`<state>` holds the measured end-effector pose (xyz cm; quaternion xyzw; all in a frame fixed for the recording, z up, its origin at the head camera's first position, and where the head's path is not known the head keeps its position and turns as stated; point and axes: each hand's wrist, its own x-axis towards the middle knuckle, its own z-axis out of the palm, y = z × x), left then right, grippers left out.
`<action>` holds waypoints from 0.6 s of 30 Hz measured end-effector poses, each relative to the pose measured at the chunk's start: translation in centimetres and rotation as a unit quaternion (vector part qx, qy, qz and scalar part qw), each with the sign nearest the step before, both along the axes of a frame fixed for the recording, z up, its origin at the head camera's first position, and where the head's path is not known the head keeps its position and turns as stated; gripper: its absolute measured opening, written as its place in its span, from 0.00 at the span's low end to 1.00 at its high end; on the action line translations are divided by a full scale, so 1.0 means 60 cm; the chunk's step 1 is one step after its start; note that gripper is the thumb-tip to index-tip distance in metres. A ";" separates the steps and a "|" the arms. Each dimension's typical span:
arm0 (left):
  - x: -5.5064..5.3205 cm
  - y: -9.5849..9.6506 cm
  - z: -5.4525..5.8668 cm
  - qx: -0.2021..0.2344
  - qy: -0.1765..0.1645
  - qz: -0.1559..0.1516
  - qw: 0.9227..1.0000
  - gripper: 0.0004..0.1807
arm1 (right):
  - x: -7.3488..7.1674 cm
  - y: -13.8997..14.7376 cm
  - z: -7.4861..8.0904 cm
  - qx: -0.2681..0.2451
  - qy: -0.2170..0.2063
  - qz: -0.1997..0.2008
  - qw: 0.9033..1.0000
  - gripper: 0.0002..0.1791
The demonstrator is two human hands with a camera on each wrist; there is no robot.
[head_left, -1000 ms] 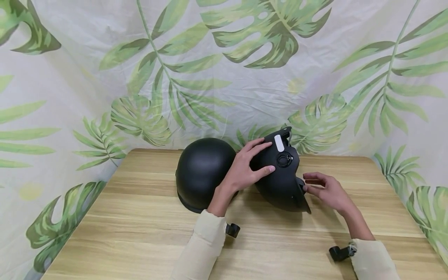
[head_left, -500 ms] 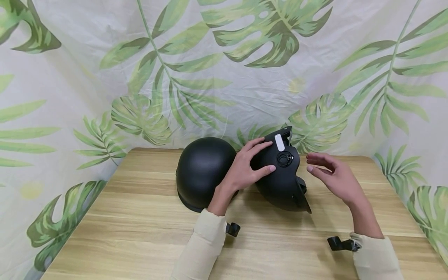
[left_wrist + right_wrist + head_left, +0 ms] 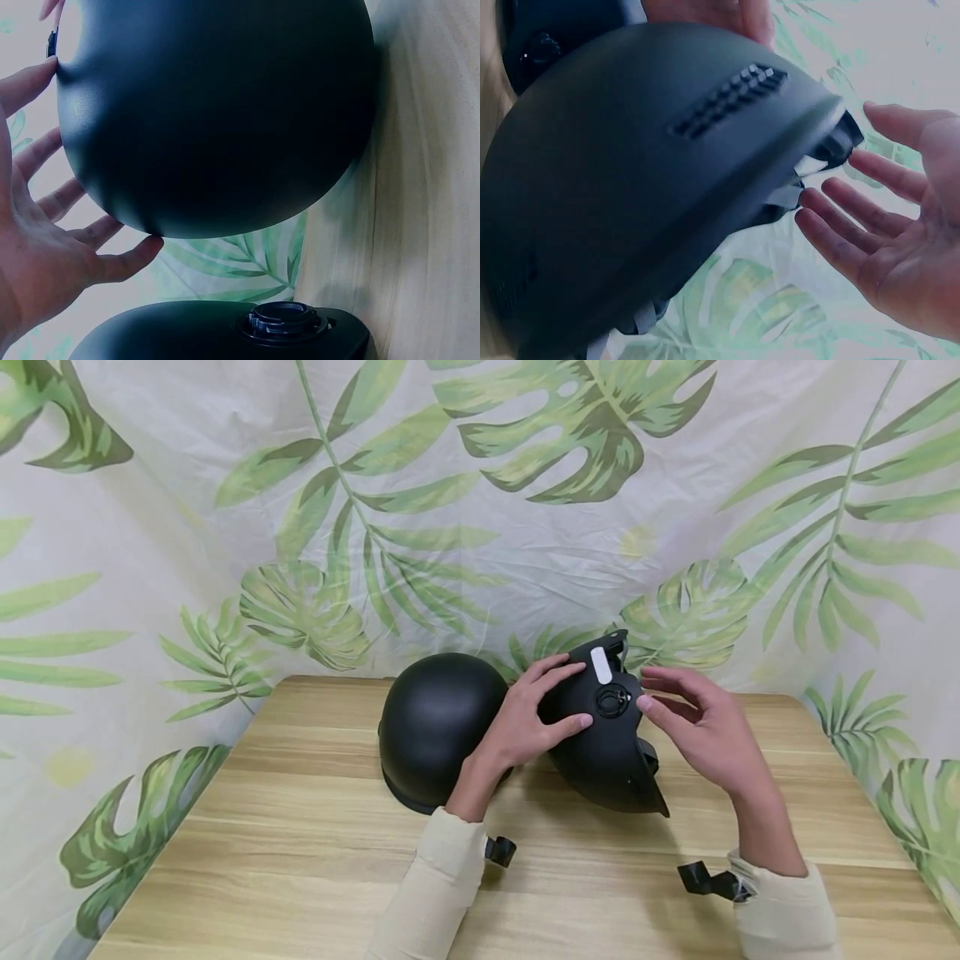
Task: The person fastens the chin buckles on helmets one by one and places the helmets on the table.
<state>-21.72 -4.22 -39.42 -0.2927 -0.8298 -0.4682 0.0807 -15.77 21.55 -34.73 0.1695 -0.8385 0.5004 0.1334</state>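
Note:
A black helmet (image 3: 600, 768) stands tipped on its side on the wooden table, its opening turned to the right. On its side are a white oblong sticker (image 3: 602, 666) and a round black fitting (image 3: 612, 700). My left hand (image 3: 528, 714) rests on its shell, fingers spread and fingertips touching it, as the left wrist view also shows. My right hand (image 3: 701, 727) is at the opening's edge, thumb near the round fitting and fingers slightly bent. In the right wrist view its fingertips reach the rim near a dark strap (image 3: 786, 196), gripping nothing.
A second black helmet (image 3: 431, 727), dome up, sits just left of the tipped one, partly behind my left forearm. The wooden table (image 3: 285, 860) ends at a leaf-print cloth (image 3: 420, 577) hanging behind. Black camera mounts (image 3: 708, 881) stick out from both sleeves.
My right hand has left the lower rim, risen, and moved back left to the upper part of the opening beside the round fitting. My left hand and both helmets have stayed in place.

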 end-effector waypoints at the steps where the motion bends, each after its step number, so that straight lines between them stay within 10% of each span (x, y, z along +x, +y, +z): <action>1: 0.000 0.000 0.000 0.000 0.000 0.000 1.000 0.37 | 0.000 -0.004 0.001 0.004 0.002 0.002 1.000 0.24; 18: 0.003 0.000 0.004 0.000 0.001 0.000 1.000 0.37 | 0.002 -0.021 0.004 0.050 -0.044 0.016 0.998 0.27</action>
